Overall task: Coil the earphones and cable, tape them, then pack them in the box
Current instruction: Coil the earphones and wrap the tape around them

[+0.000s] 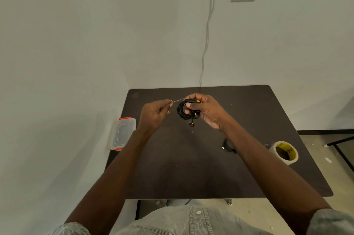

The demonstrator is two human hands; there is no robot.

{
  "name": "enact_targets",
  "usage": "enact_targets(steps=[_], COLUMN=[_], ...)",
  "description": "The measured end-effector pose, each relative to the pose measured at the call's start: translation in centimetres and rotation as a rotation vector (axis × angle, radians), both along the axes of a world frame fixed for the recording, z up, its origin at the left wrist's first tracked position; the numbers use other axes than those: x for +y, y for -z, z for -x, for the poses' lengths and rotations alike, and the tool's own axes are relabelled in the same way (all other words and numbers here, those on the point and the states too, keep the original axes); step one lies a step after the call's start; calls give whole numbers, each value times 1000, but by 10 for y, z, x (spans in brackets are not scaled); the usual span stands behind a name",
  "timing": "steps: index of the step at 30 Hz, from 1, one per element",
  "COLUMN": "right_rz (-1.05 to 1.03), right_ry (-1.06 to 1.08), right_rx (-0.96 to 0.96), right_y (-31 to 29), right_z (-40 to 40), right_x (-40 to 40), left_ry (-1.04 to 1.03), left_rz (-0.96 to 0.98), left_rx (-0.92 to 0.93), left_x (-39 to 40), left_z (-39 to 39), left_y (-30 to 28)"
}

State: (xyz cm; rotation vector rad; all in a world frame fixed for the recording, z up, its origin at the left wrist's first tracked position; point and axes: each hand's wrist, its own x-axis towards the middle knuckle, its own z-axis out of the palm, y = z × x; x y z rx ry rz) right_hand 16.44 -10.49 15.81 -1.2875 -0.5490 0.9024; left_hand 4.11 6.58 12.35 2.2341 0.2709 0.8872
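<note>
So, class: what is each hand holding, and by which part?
The right hand grips the coiled black earphones with yellow accents by the coil's upper right side. The left hand pinches the end of a thin clear tape strip.

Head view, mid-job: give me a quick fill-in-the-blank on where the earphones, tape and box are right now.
1. The right hand holds the coiled ____ above the table.
2. The left hand pinches a thin strip of ____ stretched to the coil.
3. The tape roll lies near the table's ____ edge.
4. The clear box at the left edge has ____ clips.

Missing words: earphones; tape; right; red
</note>
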Motion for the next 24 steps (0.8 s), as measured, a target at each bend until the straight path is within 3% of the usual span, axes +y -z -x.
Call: enact_targets(steps=[5, 10, 15, 19, 24], right_rz=[25, 13, 178, 260, 184], right_ry=[6, 24, 83, -8, -7], right_rx=[-26, 234, 285, 351, 425], right_y=[4, -1, 1, -4, -9], right_z=[3, 1, -4, -1, 3], right_x=[3, 0, -3, 0, 6], left_ry=[7, 48, 24, 52, 86], left_rz=[56, -209, -464, -510, -542], left_rx=[15, -66, -167, -232, -254], left_x=[5, 10, 18, 14, 10], left_z=[1, 3, 5, 3, 2], left_y=[1, -1, 4, 4, 2])
